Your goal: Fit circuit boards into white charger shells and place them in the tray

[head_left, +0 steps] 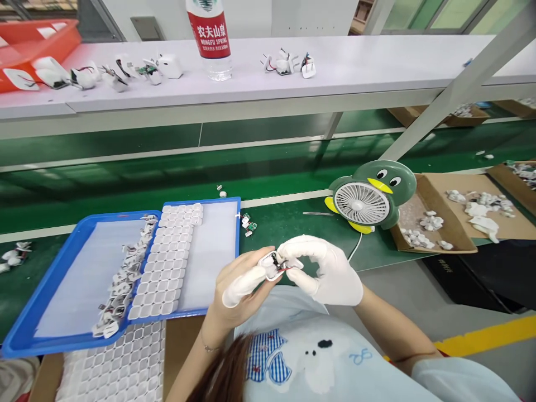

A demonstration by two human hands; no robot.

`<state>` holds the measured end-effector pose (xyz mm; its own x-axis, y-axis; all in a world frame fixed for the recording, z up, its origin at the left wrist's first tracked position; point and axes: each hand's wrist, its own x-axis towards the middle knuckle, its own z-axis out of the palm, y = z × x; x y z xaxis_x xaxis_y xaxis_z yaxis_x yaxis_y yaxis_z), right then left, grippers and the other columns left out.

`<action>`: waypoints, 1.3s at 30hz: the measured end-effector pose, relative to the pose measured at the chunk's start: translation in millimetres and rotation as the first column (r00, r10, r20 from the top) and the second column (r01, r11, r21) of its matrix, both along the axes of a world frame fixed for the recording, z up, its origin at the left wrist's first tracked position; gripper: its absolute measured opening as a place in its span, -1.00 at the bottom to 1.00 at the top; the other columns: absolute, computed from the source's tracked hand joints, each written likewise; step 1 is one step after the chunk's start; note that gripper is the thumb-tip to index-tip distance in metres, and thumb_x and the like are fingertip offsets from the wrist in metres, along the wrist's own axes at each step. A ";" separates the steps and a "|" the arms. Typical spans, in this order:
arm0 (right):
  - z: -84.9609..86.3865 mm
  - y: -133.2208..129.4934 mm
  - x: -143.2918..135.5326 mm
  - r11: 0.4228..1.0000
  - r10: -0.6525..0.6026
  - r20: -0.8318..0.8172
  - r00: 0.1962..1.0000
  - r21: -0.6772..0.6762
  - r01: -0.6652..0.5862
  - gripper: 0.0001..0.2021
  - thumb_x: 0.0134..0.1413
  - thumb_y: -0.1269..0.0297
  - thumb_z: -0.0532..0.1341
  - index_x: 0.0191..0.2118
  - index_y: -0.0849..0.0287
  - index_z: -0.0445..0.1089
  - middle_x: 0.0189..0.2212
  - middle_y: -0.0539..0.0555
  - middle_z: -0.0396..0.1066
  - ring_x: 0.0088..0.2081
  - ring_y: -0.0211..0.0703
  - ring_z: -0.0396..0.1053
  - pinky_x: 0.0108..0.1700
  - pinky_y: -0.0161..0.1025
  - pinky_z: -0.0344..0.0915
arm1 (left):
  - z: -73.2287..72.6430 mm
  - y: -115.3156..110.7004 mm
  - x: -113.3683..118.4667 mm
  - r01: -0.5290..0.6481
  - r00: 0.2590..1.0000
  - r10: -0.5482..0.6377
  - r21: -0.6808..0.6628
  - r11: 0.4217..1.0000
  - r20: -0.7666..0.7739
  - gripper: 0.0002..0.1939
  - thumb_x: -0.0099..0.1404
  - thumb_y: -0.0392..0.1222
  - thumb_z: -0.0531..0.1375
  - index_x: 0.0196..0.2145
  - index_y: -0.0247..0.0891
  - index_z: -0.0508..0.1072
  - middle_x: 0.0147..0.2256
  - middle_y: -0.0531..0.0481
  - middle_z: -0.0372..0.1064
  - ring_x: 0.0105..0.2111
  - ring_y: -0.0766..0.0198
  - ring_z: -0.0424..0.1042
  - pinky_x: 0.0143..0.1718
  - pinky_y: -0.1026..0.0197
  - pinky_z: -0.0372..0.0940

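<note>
My left hand [240, 287], with a white cover on the thumb, is closed around a small white plastic housing [271, 266] whose open side shows dark parts inside. My right hand [329, 272], in a white glove, pinches a small white piece with wires [293, 264] at the housing's right side. A red wire runs between the two parts. Left of my hands, a blue tray [238, 234] carries rows of white housings [167, 259]. Another blue tray [54, 279] beside it holds a line of wired white assemblies [124, 279].
A green penguin-shaped fan [372, 195] stands right of my hands, near cardboard boxes [439, 245] of white parts. Small circuit boards [249, 224] lie behind my hands. The shelf [355, 61] bears a water bottle [211, 42], loose assemblies and a red bin [46, 47].
</note>
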<state>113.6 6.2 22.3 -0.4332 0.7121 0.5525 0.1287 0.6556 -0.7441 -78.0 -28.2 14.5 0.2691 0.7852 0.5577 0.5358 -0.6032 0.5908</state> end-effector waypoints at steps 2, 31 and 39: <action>0.1 -0.7 -2.9 1.000 -0.017 -0.024 1.000 -0.010 0.017 -0.72 0.07 0.49 0.18 -0.09 0.08 0.32 -0.34 0.00 0.45 -0.28 -0.23 0.44 -0.21 -0.22 0.42 | -3.7 -2.1 0.6 -0.022 0.996 0.024 -0.022 1.000 0.085 -0.57 0.16 -0.39 0.30 0.00 -0.21 0.43 -0.09 -0.10 0.51 -0.17 0.19 0.52 -0.15 0.19 0.45; -7.9 -2.8 -11.5 1.000 0.018 -0.044 0.999 -0.003 -0.018 -0.72 0.13 0.42 0.17 -0.03 0.04 0.30 -0.13 0.12 0.48 -0.11 -0.13 0.46 -0.11 -0.16 0.45 | -20.4 -0.4 5.0 0.023 0.940 0.019 -0.118 0.993 0.340 -0.61 0.13 -0.39 0.32 -0.06 -0.23 0.48 -0.09 -0.12 0.52 -0.19 0.16 0.55 -0.15 0.22 0.48; -24.2 -5.2 0.6 0.905 -0.119 -0.158 0.980 -0.423 0.042 -0.58 0.20 0.21 0.16 0.16 0.07 0.20 0.18 0.20 0.21 0.04 -0.01 0.32 0.01 0.01 0.36 | -34.0 21.9 12.9 0.332 0.212 0.578 -0.614 0.716 0.788 -0.79 0.20 -0.12 0.29 -0.29 -0.29 0.41 -0.38 -0.10 0.56 -0.39 0.12 0.60 -0.53 0.31 0.48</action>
